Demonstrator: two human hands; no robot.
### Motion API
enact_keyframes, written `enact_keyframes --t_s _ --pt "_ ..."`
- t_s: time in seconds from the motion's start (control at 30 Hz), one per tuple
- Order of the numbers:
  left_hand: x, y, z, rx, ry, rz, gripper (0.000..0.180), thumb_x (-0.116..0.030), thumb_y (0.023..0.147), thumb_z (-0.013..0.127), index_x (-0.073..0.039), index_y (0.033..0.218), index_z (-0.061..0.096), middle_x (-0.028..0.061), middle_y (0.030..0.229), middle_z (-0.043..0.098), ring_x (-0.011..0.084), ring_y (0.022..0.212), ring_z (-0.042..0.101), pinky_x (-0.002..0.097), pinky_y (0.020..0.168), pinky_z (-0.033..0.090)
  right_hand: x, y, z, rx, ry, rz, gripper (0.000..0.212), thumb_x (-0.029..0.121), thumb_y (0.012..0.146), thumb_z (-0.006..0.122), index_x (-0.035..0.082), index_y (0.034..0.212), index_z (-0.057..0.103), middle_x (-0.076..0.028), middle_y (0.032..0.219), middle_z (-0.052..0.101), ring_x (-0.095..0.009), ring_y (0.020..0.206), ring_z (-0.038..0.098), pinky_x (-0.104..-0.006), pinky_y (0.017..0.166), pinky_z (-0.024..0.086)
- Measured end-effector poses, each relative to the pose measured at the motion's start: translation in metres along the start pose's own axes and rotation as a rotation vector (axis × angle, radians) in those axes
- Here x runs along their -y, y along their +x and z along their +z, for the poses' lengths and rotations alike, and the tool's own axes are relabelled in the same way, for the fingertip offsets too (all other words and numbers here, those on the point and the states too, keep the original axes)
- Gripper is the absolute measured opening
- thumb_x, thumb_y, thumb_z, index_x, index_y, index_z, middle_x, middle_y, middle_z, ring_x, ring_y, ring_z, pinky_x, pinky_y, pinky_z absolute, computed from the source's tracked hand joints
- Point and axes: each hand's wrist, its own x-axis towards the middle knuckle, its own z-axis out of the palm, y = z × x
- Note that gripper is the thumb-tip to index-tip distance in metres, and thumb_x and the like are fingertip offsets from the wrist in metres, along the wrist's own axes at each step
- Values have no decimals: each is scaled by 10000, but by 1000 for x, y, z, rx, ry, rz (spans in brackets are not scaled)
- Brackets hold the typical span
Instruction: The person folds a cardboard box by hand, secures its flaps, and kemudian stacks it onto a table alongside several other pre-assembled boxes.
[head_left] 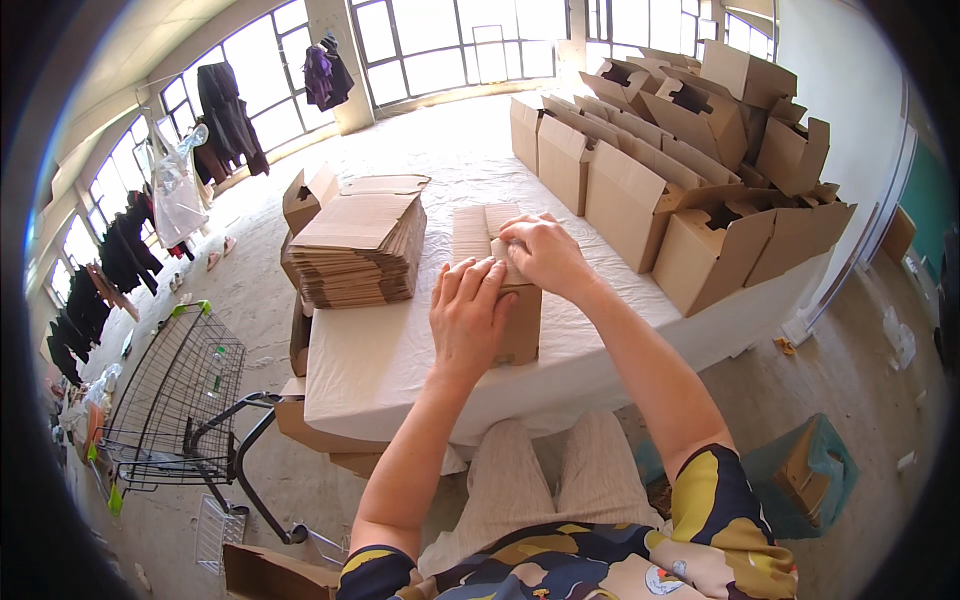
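Observation:
A small brown cardboard box [520, 330] stands in front of me near the table's front edge. Rows of thin, ridged cardboard pieces [470, 232] show at its top, packed edge to edge. My left hand [467, 312] lies over the box's near left part, its fingers stretched out. On the right side of the top, my right hand [545, 255] has its fingers bent down against the packed pieces. Its fingertips are partly hidden, so what they grip does not show clearly. Just left of the box rises a tall stack of flat, folded cardboard [350, 240].
Open cardboard boxes [620, 205] line the right side of the white-covered table [380, 370], piled higher at the back. A wire shopping cart [175, 390] stands on the floor at left. Clothes [228, 115] hang by the windows. A blue bag [815, 475] sits at lower right.

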Motion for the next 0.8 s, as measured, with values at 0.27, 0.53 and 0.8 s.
enact_keyframes --t_s 0.27,0.53,0.8 --pt "1 0 5 -37 -63 -16 381 -258 850 716 -73 1180 674 70 1197 658 303 1180 571 462 1029 436 -31 46 22 -105 -95 77 510 316 893 682 55 1328 628 -147 1442 544 -355 1371 432 -458 1122 398" --pt "1 -1 3 -27 -96 -39 369 -266 865 711 -71 1177 677 71 1201 657 304 1173 572 448 1000 453 -46 66 30 97 70 232 666 413 907 657 -1 1412 525 -250 1467 476 -393 1344 474 -428 1144 372" --pt "1 2 -4 -35 -110 -72 349 -177 832 744 -130 1175 705 77 1299 600 350 1265 499 458 1033 446 -46 58 25 2 162 242 667 421 870 695 -34 1345 581 -280 1380 519 -387 1301 514 -407 1121 395"
